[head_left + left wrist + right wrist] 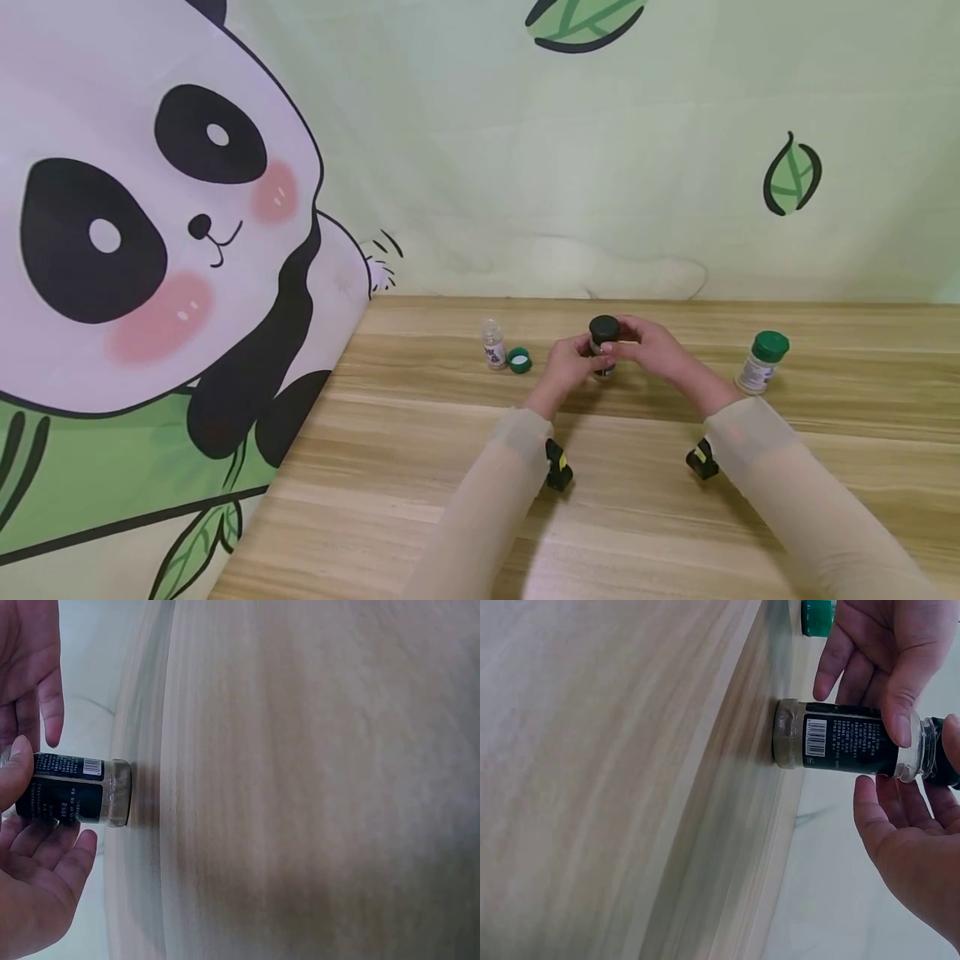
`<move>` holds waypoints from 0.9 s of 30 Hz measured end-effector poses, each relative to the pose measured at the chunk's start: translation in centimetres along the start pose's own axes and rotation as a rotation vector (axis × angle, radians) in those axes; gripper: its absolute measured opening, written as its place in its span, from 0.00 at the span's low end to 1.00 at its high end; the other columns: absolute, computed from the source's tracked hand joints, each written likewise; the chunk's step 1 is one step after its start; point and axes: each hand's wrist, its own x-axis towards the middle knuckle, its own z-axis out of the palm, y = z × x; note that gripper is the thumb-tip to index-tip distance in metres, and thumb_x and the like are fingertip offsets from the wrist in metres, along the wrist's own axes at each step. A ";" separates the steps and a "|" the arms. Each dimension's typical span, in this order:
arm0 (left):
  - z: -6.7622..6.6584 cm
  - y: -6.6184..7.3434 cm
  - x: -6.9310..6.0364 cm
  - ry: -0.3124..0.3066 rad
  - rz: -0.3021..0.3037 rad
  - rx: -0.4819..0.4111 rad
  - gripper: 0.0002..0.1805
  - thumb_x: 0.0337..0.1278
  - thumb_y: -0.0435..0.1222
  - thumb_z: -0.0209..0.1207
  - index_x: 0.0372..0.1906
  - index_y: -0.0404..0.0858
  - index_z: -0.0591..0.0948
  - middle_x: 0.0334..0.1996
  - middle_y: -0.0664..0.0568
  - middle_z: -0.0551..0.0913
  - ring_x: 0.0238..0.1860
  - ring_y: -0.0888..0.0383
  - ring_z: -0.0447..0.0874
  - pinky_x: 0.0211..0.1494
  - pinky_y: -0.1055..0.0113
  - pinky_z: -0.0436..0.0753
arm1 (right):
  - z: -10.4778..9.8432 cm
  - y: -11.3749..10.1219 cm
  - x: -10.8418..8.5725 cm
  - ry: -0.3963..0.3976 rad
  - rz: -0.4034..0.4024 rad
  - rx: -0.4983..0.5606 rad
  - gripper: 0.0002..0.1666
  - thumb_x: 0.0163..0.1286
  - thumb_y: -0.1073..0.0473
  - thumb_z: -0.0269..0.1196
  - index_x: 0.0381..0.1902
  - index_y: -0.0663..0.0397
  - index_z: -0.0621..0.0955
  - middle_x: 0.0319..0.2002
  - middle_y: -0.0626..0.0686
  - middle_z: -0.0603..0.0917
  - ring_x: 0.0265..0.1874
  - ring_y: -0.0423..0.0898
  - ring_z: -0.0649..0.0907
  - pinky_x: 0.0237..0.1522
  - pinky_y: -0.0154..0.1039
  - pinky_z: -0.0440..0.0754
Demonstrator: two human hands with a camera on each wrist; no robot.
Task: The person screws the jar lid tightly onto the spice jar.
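A spice jar with a dark label and a black cap (604,328) stands upright between the two hands. My left hand (572,364) holds its body, the thumb (900,724) pressed across the label. My right hand (651,343) is round the upper part from the other side; its thumb (951,742) lies at the cap. Barcode and small print show on the jar's label (64,796). In the right wrist view the jar's base (786,733) is at or just above the table; I cannot tell whether it touches.
Left of the hands is a small clear bottle (492,343) without a cap, beside a loose green cap (519,360) lying inside up. A green-capped jar (759,364) stands near my right forearm. The wooden table (420,433) meets a panda-printed cloth (465,167) at its back edge.
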 end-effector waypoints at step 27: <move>-0.1 0.2 0.0 0.001 -0.010 -0.053 0.20 0.62 0.32 0.68 0.59 0.37 0.85 0.58 0.45 0.88 0.62 0.52 0.84 0.65 0.61 0.81 | 1.1 -0.1 0.2 0.094 0.054 0.050 0.36 0.73 0.57 0.65 0.71 0.72 0.66 0.68 0.75 0.73 0.71 0.69 0.71 0.72 0.64 0.68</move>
